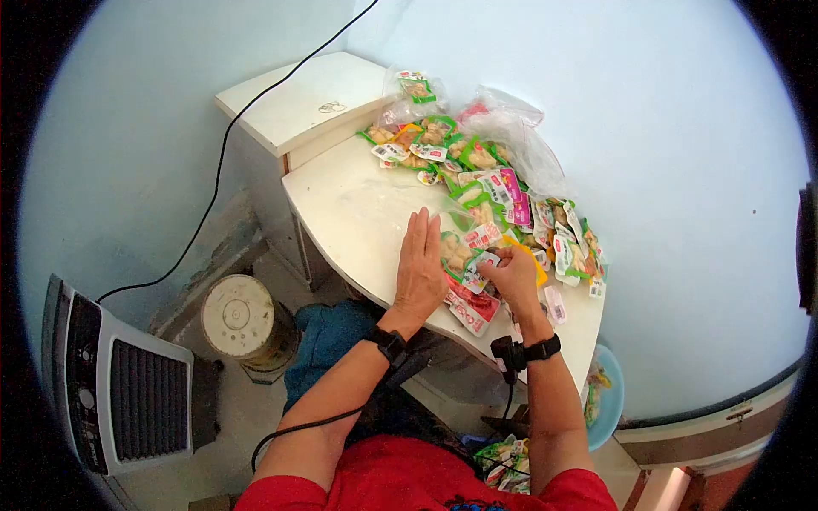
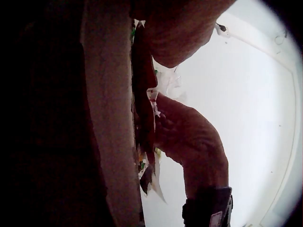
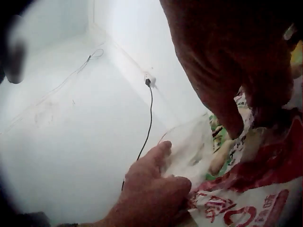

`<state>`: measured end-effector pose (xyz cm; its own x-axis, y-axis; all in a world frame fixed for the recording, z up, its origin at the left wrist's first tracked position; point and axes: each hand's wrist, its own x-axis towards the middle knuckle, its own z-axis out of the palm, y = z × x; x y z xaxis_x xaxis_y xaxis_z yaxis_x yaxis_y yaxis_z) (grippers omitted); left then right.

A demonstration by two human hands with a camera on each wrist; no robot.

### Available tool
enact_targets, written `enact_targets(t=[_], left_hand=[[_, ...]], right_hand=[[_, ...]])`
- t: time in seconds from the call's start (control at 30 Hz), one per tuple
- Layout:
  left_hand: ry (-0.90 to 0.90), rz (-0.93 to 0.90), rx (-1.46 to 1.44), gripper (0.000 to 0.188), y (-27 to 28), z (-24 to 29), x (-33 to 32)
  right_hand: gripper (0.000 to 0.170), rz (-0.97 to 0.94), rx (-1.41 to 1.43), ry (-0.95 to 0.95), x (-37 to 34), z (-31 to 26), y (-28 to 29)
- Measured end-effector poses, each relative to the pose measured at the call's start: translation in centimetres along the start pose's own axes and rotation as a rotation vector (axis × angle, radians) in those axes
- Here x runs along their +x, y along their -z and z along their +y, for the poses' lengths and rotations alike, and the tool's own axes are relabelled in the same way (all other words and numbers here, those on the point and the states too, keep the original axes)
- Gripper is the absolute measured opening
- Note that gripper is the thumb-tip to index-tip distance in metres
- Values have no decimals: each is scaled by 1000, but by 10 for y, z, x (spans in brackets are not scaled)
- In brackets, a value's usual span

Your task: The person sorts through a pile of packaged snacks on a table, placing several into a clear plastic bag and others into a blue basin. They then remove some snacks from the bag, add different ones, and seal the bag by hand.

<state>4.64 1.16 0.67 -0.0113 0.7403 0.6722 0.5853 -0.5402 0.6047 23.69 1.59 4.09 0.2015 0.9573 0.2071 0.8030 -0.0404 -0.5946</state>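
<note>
My left hand (image 1: 419, 268) lies with fingers straight, pointing away from me, near the table's front edge. Beside it, my right hand (image 1: 509, 279) pinches the corner of a green-edged clear food packet (image 1: 456, 254) with pale pieces inside. From the right wrist, the thumb and fingers of the right hand (image 3: 232, 66) are bent down onto that packet (image 3: 220, 161), and the left hand (image 3: 151, 189) is by clear plastic film (image 3: 189, 151). A red and white packet (image 1: 473, 308) lies under the hands at the edge. The left wrist view is dark.
Many more packets (image 1: 486, 204) are heaped along the white table's (image 1: 341, 204) wall side, with clear plastic bags (image 1: 520, 145) behind. A blue basin (image 1: 607, 400) stands low at right. Left are a round lidded bucket (image 1: 239, 315), an air cooler (image 1: 145, 392) and a hanging black cable (image 1: 223, 162).
</note>
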Motion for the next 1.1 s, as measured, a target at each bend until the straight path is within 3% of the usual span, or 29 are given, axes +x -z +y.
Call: enact_targets(t=[0.17, 0.27, 0.37, 0.47, 0.5, 0.6, 0.73, 0.77, 0.87, 0.9, 1.0, 1.1], left_hand=[[-5, -5, -8, 64, 1, -1, 1], [0, -13, -9, 64, 1, -1, 1], [-7, -7, -18, 64, 0, -2, 0], [8, -10, -36, 64, 2, 0, 0], [15, -15, -44, 64, 2, 1, 0], [23, -12, -64, 65, 2, 2, 0], [2, -24, -73, 66, 6, 6, 1], [-4, -24, -80, 66, 8, 7, 1], [-40, -8, -102, 67, 9, 8, 1], [-52, 0, -112, 68, 9, 9, 1], [-62, -67, -140, 69, 13, 11, -1], [-47, -71, -166, 73, 13, 10, -2]], right_hand=[[41, 27, -241, 142, 1, -5, -1], [36, -106, 19, -15, 8, 9, -5], [31, 41, 37, 88, 1, 5, 6], [26, 187, 209, 65, 8, 30, 14], [21, 152, 448, 8, -5, 12, 27], [19, 86, 790, -111, -29, -29, 56], [19, 73, 667, -48, -35, -24, 36], [22, 112, 516, 59, -30, -12, 22], [26, -57, 668, 83, -26, -19, 1], [26, -74, 668, -21, -30, -34, 3], [24, -68, 826, 35, -23, -35, -23], [22, -155, 975, -44, -16, -41, -28]])
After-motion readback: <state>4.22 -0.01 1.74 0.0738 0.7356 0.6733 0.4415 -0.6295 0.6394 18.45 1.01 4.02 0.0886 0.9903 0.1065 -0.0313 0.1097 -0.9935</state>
